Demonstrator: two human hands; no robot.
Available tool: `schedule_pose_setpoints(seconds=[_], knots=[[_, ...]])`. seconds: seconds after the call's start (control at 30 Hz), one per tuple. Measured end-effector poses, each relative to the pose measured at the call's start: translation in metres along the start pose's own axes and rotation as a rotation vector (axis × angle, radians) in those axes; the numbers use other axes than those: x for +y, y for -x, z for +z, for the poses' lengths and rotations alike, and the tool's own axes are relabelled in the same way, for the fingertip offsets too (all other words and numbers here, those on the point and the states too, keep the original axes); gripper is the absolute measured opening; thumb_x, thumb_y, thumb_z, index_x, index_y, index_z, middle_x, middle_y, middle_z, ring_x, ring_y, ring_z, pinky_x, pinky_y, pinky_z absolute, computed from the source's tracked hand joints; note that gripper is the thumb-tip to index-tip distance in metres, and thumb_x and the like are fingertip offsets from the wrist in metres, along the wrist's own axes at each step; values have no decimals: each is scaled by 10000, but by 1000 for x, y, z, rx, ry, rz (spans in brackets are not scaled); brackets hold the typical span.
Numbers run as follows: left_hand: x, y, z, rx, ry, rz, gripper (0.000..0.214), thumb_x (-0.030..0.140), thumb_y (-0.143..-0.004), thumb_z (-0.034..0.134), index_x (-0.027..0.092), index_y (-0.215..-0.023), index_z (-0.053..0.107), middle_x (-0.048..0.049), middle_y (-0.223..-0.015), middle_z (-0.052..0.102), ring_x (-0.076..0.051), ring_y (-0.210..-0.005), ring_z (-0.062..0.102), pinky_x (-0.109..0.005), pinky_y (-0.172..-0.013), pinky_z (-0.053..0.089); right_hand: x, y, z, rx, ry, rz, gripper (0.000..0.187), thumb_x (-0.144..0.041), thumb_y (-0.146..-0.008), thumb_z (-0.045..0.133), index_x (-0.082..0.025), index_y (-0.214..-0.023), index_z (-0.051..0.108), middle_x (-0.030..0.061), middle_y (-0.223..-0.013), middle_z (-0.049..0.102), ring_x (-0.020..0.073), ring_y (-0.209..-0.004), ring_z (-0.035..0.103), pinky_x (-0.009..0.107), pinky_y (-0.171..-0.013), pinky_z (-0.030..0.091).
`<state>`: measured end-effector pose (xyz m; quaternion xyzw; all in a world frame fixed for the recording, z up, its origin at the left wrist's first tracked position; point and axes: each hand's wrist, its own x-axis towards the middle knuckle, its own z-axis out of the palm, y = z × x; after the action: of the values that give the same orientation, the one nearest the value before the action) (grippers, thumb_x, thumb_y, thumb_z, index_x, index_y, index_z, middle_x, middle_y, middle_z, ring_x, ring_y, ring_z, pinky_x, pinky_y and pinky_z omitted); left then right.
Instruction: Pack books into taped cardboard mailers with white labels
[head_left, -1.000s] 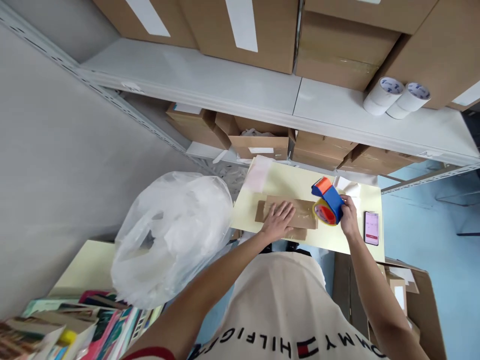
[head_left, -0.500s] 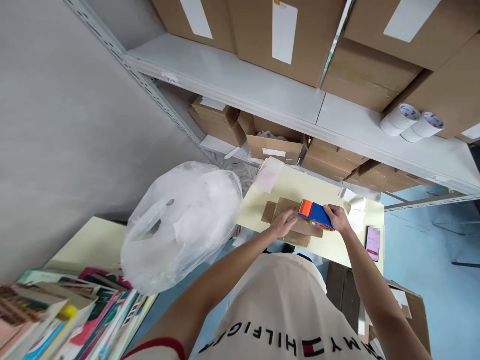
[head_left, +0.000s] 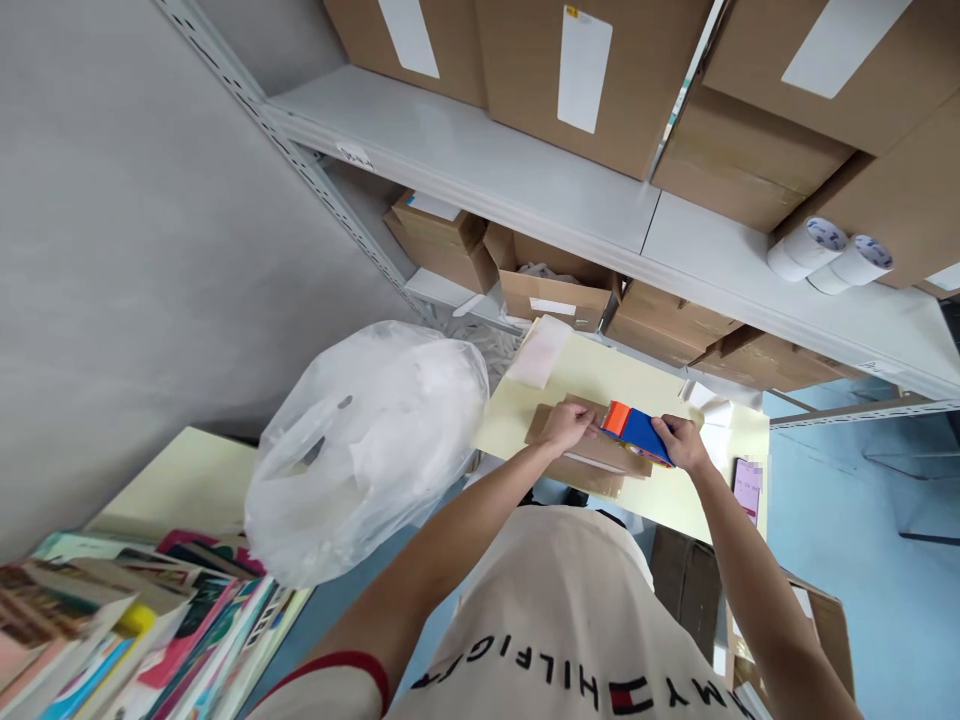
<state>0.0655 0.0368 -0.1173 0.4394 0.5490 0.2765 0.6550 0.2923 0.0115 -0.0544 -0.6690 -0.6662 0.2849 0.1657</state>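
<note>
In the head view a blue and orange tape dispenser [head_left: 641, 437] is held over a flat piece of brown cardboard [head_left: 592, 476] on the pale yellow table. My right hand [head_left: 679, 442] grips its blue end. Just left of the orange end, my left hand [head_left: 568, 428] has its fingers pinched together close to the dispenser's front edge. Whatever lies between those fingertips is too small to make out. The cardboard sits under both hands near the table's front edge, partly covered by the left hand and the dispenser.
A phone [head_left: 747, 488] lies at the table's right, and pinkish paper [head_left: 541, 352] at its back left. A large white plastic bag [head_left: 367, 450] bulges beside the table. Beyond are shelves with cardboard boxes [head_left: 555, 300] and two tape rolls [head_left: 806, 250]. Books [head_left: 180, 630] are stacked lower left.
My left hand has shifted slightly up and left over the cardboard, its fingers now drawn together by the dispenser. My right hand still holds the dispenser in nearly the same place.
</note>
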Motion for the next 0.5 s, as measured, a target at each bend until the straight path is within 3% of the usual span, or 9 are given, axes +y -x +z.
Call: schedule_pose_setpoints(seconds=[0.3,0.5], knots=[[-16,9,-71,213,-353,7,267,275,-915,508,171,-748,690,-24,-774,755,-123,-646,703,-216,-658,533,7,4,-8,-12,172,-13,628,-764,-835,284,-241,-508,402,16,-453,471,148,-440,430,285,-488,336],[-28,4,-70,192,-478,-10,312,262,-923,453,172,-723,675,-29,-768,748,-121,-636,682,-213,-632,513,6,5,5,-12,196,-3,629,-748,-850,282,-234,-538,465,44,-503,542,171,-485,500,286,-520,360]])
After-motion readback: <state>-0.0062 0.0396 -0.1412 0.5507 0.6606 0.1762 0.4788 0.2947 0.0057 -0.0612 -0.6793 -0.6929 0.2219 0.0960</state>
